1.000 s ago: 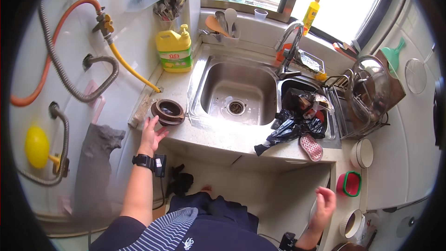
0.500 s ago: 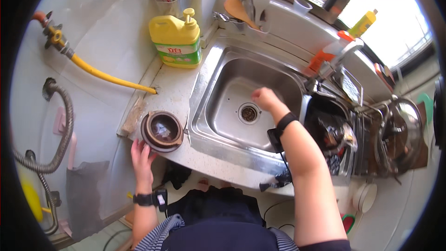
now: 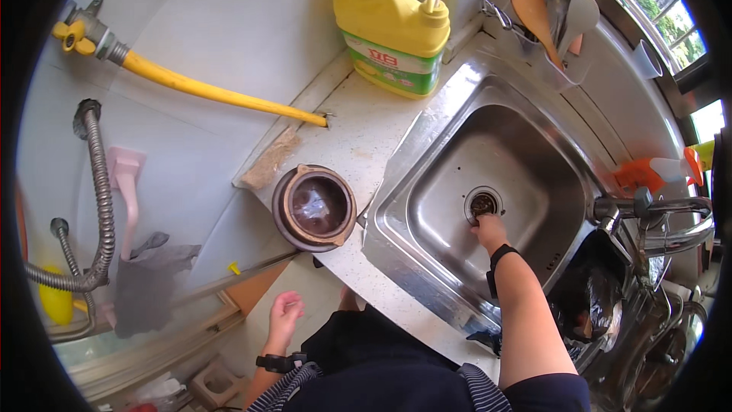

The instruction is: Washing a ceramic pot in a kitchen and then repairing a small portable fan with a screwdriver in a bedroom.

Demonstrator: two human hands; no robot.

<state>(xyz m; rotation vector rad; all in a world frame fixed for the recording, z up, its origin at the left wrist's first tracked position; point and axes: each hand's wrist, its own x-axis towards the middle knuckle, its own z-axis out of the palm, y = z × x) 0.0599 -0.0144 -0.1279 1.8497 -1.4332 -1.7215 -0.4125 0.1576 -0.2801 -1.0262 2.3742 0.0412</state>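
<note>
My right hand (image 3: 490, 230) reaches down into the steel sink (image 3: 446, 183), its fingers closed at the near edge of the sink strainer (image 3: 483, 203). Dark bits lie in that strainer; the fingertips are partly hidden. Off the counter's front edge, my left hand (image 3: 284, 313) hangs with nothing in it, fingers loosely bent and apart. A brown glazed clay pot (image 3: 319, 204) with small lugs on its rim stands on the counter left of the sink, apart from both hands.
A yellow pump jug (image 3: 393, 38) stands behind the pot. A yellow hose (image 3: 221, 93) runs into the counter. Holders with spatulas (image 3: 537, 11) line the back. Right of the sink are the faucet (image 3: 648, 210) and a black plastic bag (image 3: 591, 282).
My left hand has left the clay pot and drawn back below the counter edge. My right hand has lowered to the strainer. The view has shifted left and closer.
</note>
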